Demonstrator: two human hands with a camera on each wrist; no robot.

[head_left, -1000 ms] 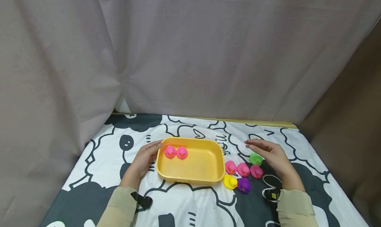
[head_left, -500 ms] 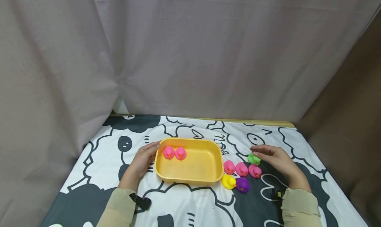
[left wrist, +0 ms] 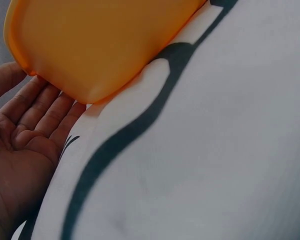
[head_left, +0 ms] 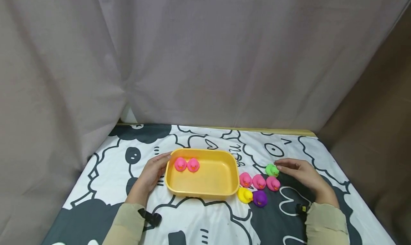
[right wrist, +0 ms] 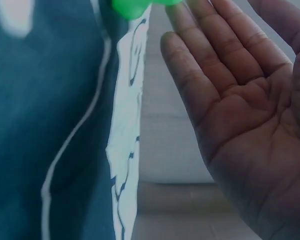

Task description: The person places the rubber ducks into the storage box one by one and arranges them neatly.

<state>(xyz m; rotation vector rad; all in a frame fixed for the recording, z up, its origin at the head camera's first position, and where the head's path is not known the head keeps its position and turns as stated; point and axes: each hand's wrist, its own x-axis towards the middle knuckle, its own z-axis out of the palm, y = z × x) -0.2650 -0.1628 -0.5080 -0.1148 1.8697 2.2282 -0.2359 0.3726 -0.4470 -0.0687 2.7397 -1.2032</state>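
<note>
At the far edge of the loose group, right of the yellow tray [head_left: 212, 179], sits the green duck [head_left: 272, 170], upright on the cloth [head_left: 221, 216]. I take its bearing from the right hand [head_left: 301, 172] as decisive: the duck lies just left of the fingertips, whose straight fingers and thumb stand apart; whether they touch it I cannot tell. I read no marked long axis in the duck; its bill points to the near side. Close on its near side lies a row of three pink ducks [head_left: 258, 181], which I judge the likeliest to be knocked. Left of the tray, whose long axis runs left to right, the left hand [head_left: 153, 171] touches the wall with extended fingers, well apart from the green duck.
</note>
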